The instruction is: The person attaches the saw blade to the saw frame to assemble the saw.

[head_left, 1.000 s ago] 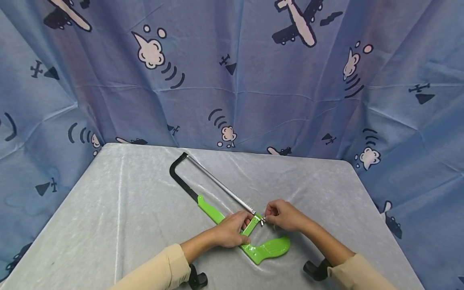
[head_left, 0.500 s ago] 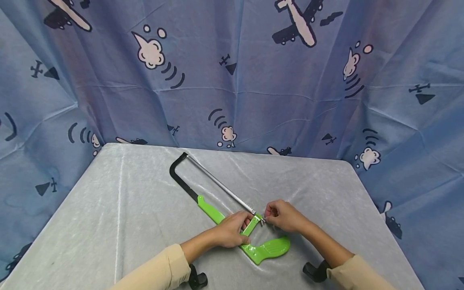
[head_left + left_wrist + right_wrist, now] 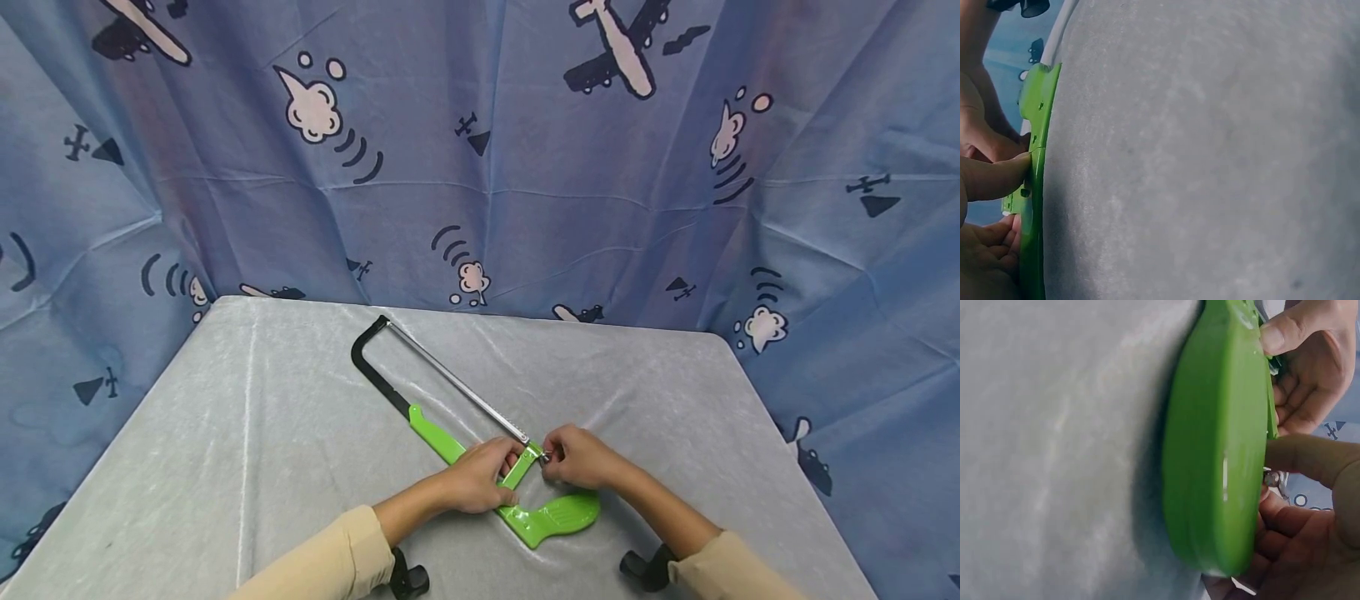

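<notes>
A hacksaw with a green and black frame lies slantwise on the table, its silver blade bar on the far side. My left hand grips the green post near the handle, thumb on the near side and fingers behind. At the post's outer end is a small metal wing nut, pinched by the thumb and fingers of my right hand. The right wrist view shows the wing nut partly hidden behind the thumb, beyond the large green handle. Green frame and left thumb show at the left wrist view's edge.
A pale grey cloth covers the table. Behind it hangs a blue curtain printed with planes and clouds. Black wrist-worn devices sit beneath the left cuff and the right cuff.
My right hand has shifted slightly left and nearer, its fingers now closer around the wing nut. The wing nut looks turned. My left hand and the hacksaw stay in place.
</notes>
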### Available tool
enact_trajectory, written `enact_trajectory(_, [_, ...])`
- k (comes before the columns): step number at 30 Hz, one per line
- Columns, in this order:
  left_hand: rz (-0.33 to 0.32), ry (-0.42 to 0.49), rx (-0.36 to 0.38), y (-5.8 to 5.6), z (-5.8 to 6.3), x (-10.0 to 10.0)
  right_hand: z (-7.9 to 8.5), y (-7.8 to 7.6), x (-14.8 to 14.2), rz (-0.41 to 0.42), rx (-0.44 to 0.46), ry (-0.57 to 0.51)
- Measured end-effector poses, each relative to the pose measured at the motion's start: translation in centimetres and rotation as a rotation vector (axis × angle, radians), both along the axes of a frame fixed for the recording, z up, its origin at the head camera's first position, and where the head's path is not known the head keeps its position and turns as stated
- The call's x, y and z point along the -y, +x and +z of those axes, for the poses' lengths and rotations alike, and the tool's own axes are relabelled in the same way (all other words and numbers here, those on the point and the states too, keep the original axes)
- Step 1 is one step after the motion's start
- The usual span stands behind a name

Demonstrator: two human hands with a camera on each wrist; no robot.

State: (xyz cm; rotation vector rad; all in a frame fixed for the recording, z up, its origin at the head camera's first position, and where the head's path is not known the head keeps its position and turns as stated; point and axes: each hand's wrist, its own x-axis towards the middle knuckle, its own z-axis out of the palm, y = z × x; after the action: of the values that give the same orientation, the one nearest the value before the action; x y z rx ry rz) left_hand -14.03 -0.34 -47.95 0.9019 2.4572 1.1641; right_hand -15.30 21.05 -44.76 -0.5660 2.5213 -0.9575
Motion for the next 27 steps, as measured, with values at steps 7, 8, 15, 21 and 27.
enact_trajectory(7, [-0.004,0.007,-0.001,0.0,0.0,0.0,-0.5,0.2,0.9,-0.053,-0.027,0.092])
enact_trajectory(8, [-0.007,0.011,-0.002,0.0,0.0,0.0,-0.6,0.2,1.0,-0.064,-0.037,0.106])
enact_trajectory(15, [-0.008,0.007,0.001,-0.1,-0.1,0.0,-0.6,0.2,1.3,-0.105,-0.045,0.167])
enact_trajectory(21, [-0.003,0.002,0.007,-0.2,-0.2,-0.1,-0.4,0.3,1.4,-0.114,-0.039,0.18])
enact_trajectory(27, [0.002,-0.001,0.013,-0.1,-0.1,-0.1,-0.6,0.3,1.3,-0.11,-0.054,0.188])
